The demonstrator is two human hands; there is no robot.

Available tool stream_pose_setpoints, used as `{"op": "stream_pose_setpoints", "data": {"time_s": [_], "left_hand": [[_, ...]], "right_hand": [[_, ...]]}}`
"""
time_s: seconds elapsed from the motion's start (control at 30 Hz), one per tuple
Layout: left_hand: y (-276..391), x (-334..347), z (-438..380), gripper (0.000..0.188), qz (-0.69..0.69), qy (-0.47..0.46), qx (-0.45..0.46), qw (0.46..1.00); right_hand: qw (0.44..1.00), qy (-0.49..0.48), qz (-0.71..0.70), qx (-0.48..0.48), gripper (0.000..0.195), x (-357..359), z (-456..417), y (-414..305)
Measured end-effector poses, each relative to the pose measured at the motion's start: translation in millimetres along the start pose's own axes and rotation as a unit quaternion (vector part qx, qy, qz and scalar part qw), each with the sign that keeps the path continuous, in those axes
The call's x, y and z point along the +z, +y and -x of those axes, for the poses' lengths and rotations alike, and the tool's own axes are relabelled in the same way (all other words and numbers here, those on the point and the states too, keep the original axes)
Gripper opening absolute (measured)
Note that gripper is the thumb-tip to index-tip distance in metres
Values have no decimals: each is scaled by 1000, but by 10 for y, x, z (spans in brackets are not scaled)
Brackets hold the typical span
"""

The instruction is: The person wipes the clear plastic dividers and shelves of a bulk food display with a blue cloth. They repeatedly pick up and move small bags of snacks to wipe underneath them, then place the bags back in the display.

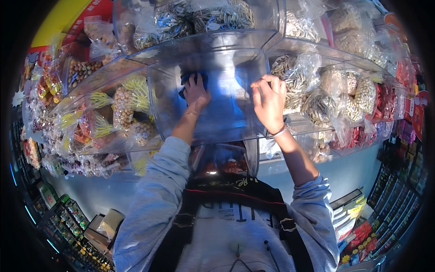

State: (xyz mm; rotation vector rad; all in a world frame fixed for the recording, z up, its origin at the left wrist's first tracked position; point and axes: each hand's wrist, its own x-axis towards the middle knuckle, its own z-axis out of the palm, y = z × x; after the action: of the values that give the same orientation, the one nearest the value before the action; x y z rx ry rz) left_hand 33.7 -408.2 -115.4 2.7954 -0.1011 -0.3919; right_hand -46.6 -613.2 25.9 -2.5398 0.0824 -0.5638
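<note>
Before me a clear plastic display bin holds no goods; its floor shows blue glare. Inside it, toward the back left, my left hand presses a dark cloth flat under spread fingers. Over the bin's right side wall hovers or rests my right hand, fingers curled and thumb apart. Whether it grips the wall cannot be made out. Just beyond that hand, in the neighbouring bin, lie clear bags of striped seeds.
Left of the bin sit bagged nuts with yellow ties. Bagged seeds fill the upper bin, and pale bagged nuts stand farther right. Below the bin, a container holds reddish goods. Stocked shelves line the lower right.
</note>
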Motion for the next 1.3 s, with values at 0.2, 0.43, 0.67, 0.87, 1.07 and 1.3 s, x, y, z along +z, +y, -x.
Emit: {"op": "stream_pose_setpoints", "data": {"time_s": [0.2,0.43,0.67,0.87,1.07,1.3], "left_hand": [[297,62,122,55,21,28,240,970],[709,286,505,31,110,-160,387,902],[426,-112,524,27,-158,-385,293,861],[-319,-441,101,28,-77,-98,26,992],[-89,152,-306,40,25,94,125,987],[719,330,-2,40,155,-40,376,913]], "right_hand": [[999,-3,40,-11,11,28,-22,35],[999,-8,41,-16,11,9,-23,1],[999,1,41,-24,11,3,-27,20],[999,12,29,-16,10,24,-10,24],[1000,2,29,-9,9,22,-40,-3],[999,2,43,-10,10,54,-18,40]]}}
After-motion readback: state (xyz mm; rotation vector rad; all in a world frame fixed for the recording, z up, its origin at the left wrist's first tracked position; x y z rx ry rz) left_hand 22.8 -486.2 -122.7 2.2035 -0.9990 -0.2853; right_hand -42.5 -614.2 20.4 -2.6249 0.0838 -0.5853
